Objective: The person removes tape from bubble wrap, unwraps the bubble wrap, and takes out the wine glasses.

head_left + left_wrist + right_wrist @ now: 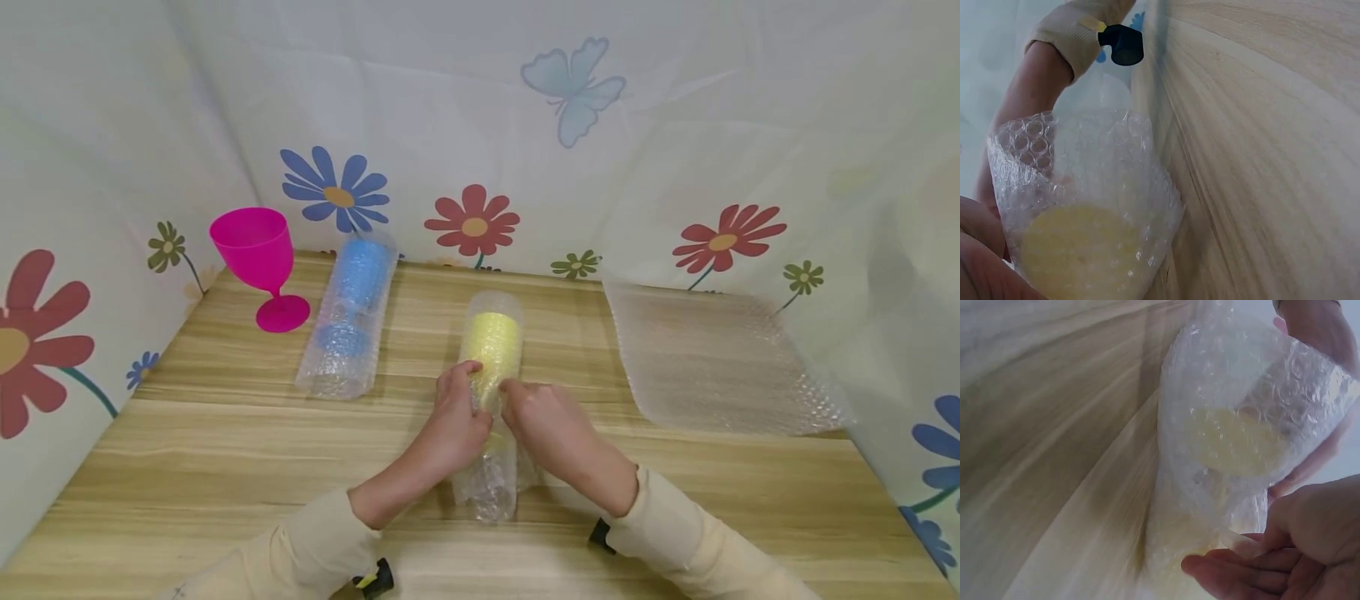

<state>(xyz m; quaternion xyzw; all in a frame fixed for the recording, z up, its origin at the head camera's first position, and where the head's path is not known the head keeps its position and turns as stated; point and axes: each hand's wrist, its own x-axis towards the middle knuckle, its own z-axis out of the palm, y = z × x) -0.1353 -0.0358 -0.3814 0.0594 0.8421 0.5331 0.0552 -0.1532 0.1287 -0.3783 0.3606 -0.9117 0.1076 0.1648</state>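
Observation:
A yellow goblet (495, 340) lies rolled in clear bubble wrap (491, 492) in the middle of the table, its round foot showing through the wrap in both wrist views. My left hand (459, 412) grips the roll from the left side, near its middle. On the other side, my right hand (551, 425) pinches a loose edge of the bubble wrap between thumb and fingers, as the right wrist view shows. Part of the goblet's stem is hidden behind the hands and the layers of wrap.
A blue goblet (363, 275) rolled in bubble wrap lies to the left. Beyond it stands a bare pink goblet (258, 250). At the right lies a flat bubble wrap sheet (705, 358). Flower-printed cloth (450, 108) borders the table's back and sides.

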